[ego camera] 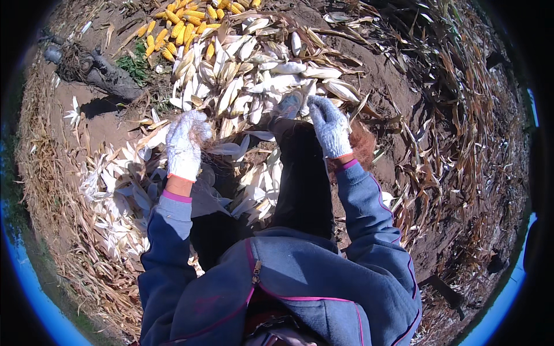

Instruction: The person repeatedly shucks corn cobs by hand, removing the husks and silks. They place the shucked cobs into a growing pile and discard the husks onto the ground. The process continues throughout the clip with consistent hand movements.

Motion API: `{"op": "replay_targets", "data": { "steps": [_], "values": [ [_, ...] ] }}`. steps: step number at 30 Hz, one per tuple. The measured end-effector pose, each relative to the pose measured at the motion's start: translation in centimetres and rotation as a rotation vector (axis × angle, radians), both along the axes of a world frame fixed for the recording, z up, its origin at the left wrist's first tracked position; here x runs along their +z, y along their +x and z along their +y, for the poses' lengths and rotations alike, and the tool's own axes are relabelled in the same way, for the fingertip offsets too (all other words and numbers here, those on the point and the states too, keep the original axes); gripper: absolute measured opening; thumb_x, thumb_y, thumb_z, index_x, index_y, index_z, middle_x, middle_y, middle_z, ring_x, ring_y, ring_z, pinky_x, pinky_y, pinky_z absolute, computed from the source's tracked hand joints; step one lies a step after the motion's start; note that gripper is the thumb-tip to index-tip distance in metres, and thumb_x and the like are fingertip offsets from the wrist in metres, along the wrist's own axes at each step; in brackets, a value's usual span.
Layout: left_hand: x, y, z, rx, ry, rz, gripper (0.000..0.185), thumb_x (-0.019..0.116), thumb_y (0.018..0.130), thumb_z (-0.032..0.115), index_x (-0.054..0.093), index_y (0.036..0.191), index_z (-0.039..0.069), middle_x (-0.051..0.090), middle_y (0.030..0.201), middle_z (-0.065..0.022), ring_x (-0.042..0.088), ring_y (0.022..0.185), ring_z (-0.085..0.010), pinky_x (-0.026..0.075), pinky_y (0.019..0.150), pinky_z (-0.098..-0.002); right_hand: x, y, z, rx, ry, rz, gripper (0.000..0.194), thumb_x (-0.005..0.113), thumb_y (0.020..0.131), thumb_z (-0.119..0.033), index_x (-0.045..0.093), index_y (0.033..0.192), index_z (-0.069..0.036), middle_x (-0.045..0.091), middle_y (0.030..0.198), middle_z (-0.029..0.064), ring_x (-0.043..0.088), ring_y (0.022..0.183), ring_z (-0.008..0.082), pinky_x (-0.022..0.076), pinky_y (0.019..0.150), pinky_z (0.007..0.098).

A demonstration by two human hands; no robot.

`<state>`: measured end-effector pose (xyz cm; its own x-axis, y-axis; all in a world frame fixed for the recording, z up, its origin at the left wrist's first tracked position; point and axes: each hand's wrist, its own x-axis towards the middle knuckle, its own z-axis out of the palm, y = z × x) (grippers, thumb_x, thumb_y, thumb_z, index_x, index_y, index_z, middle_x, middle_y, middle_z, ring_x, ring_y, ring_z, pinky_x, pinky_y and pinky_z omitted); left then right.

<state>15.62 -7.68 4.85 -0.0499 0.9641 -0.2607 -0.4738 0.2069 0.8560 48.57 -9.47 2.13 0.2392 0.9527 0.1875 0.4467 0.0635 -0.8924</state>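
My left hand (186,142), in a white knitted glove, is over the loose husks with its fingers curled; a tuft of brown corn silk is at its fingers. My right hand (328,125), gloved alike, is bent at the right edge of the pile of corn ears in pale husks (277,82). Whether it grips an ear or husk is hidden by the fingers. Reddish-brown corn silk (362,145) lies beside its wrist. Husked yellow corn cobs (186,28) are heaped beyond the pile, at the upper left.
Stripped husks (114,190) cover the ground at the left and between my legs. A thick piece of wood (108,78) lies at the upper left near a green weed (136,65). Dry corn stalks and leaves (446,116) are spread along the right over brown soil.
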Motion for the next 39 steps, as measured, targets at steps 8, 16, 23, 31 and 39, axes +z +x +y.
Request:
{"op": "replay_targets", "data": {
  "steps": [8,16,23,31,39],
  "values": [
    [-6.3,0.3,8.9,0.138,0.001,0.026,0.035,0.062,0.088,0.007,0.053,0.122,0.006,0.064,0.096,-0.0063,0.062,0.077,-0.0147,0.053,0.068,-0.0277,-8.1,-1.3,11.9,0.437,-0.230,-0.466,0.028,0.057,0.089,-0.020,0.064,0.112,-0.004,0.067,0.104,0.0172,0.064,0.099,0.0300,0.0493,0.086,0.0372],
    [-7.6,-2.5,11.1,0.137,-0.123,0.036,0.031,0.060,0.090,0.023,0.062,0.116,0.007,0.065,0.111,-0.0061,0.059,0.100,-0.0132,0.047,0.083,-0.0286,-17.8,-6.8,21.6,0.615,-0.376,-0.873,0.040,0.059,0.085,-0.028,0.061,0.121,-0.009,0.060,0.122,0.0162,0.055,0.115,0.0320,0.0423,0.099,0.0396],
    [-5.7,-4.2,11.4,0.424,0.042,0.249,0.024,0.066,0.086,0.014,0.064,0.107,0.003,0.063,0.107,-0.0071,0.059,0.097,-0.0119,0.047,0.086,-0.0256,-30.4,-11.0,24.2,0.548,-0.117,-0.939,0.061,0.067,0.076,-0.017,0.048,0.133,-0.017,0.046,0.135,0.0207,0.040,0.126,0.0417,0.0326,0.106,0.0484],
    [-5.1,-4.6,10.4,0.380,0.172,0.298,0.020,0.065,0.087,0.017,0.064,0.101,0.003,0.063,0.094,-0.0060,0.060,0.086,-0.0114,0.048,0.075,-0.0257,-33.5,-11.9,23.6,0.694,-0.541,-1.497,0.047,0.062,0.080,-0.017,0.054,0.127,-0.014,0.060,0.112,0.0157,0.054,0.111,0.0345,0.0440,0.091,0.0494],
    [-5.5,-3.9,10.1,0.280,0.305,0.541,0.018,0.064,0.086,0.018,0.064,0.096,0.002,0.062,0.087,-0.0060,0.059,0.080,-0.0113,0.048,0.071,-0.0266,-23.4,-10.3,24.2,0.612,-0.291,-0.923,0.043,0.069,0.073,-0.039,0.060,0.099,-0.005,0.064,0.092,0.0173,0.062,0.088,0.0345,0.0492,0.078,0.0433]
  ]
}}
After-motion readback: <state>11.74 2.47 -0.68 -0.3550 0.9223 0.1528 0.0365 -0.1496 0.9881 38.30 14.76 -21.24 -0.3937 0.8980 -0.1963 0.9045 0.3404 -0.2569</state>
